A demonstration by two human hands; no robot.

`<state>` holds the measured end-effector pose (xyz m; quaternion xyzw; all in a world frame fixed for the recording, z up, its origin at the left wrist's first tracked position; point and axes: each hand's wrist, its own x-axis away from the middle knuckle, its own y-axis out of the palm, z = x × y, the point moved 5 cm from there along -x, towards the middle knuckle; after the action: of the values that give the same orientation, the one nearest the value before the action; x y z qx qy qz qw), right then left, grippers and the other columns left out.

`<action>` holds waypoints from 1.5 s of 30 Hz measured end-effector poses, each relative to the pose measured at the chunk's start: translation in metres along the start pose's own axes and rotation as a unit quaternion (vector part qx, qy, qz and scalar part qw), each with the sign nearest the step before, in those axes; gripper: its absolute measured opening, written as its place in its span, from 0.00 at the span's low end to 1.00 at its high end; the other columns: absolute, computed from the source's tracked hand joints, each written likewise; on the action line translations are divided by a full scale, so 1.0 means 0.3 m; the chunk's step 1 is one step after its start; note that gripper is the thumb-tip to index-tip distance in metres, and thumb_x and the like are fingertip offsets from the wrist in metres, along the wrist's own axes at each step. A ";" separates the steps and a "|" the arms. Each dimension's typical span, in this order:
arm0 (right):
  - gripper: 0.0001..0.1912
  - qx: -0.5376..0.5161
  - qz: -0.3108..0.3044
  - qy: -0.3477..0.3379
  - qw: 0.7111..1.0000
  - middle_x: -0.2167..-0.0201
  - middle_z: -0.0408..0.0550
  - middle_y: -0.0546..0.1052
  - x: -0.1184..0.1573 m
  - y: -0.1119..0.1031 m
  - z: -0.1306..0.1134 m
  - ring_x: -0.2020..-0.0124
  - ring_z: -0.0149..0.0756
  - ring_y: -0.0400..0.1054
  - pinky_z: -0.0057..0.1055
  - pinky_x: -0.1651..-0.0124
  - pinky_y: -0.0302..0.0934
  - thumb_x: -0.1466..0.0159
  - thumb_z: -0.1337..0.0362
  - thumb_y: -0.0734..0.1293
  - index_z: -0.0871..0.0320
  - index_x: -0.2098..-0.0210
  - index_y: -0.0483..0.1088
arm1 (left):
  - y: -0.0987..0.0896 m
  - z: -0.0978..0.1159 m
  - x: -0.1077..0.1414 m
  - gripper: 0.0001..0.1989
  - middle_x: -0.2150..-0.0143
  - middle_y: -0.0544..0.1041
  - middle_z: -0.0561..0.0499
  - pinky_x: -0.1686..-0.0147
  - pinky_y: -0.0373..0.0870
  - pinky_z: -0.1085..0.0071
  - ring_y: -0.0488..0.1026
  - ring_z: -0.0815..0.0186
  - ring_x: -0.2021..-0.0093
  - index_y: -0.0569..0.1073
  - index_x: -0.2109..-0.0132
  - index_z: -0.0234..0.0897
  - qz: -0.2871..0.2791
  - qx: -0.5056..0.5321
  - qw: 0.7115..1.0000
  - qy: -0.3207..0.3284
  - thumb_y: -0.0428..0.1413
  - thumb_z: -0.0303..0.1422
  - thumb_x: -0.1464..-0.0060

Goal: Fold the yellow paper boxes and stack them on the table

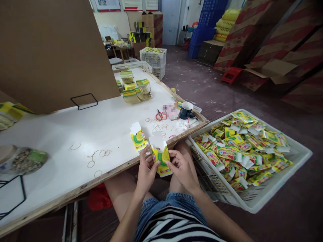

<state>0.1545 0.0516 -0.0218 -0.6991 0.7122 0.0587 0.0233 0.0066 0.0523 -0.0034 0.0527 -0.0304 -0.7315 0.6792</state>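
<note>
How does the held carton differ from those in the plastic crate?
The held carton is between left hand and right hand; the crate cartons lie in the plastic crate. The held carton faces the camera; the crate cartons are jumbled at many angles. Both show yellow, green and white flaps.

The white, wood-edged table (60, 134) carries stacks of yellow-green cartons (131, 96) toward its far end, a smaller carton pile (138, 138) at the near edge, scattered rubber bands (153, 127), red-handled scissors (159, 116), a dark mug (184, 113) and a lidded clear jar (25, 160).
</note>
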 end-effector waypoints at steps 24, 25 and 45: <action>0.14 0.020 -0.178 -0.020 0.984 0.71 0.44 0.70 -0.050 -0.048 -0.053 0.71 0.31 0.64 0.27 0.68 0.58 0.33 0.54 0.63 0.58 0.65 0.70 | 0.045 0.013 0.041 0.18 0.60 0.78 0.50 0.59 0.72 0.72 0.77 0.66 0.60 0.62 0.52 0.40 -0.189 0.093 0.974 -0.084 0.62 0.31 0.46; 0.14 0.031 -0.165 -0.040 0.985 0.71 0.45 0.71 -0.053 -0.049 -0.061 0.69 0.32 0.65 0.28 0.67 0.60 0.33 0.55 0.63 0.58 0.67 0.71 | 0.048 0.012 0.041 0.18 0.60 0.78 0.50 0.59 0.72 0.72 0.77 0.66 0.59 0.62 0.53 0.40 -0.193 0.092 0.973 -0.082 0.62 0.31 0.45; 0.23 0.058 -0.150 0.030 0.986 0.63 0.48 0.79 -0.047 -0.069 -0.016 0.67 0.36 0.71 0.31 0.65 0.64 0.38 0.57 0.68 0.57 0.46 0.66 | 0.049 -0.016 0.014 0.21 0.54 0.77 0.46 0.59 0.74 0.69 0.77 0.63 0.58 0.62 0.42 0.41 -0.105 -0.112 0.987 -0.038 0.54 0.30 0.42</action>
<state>0.1758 0.0648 -0.0165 -0.7972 0.6014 -0.0077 0.0513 0.0213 0.0471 -0.0065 -0.0481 0.0316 -0.7991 0.5984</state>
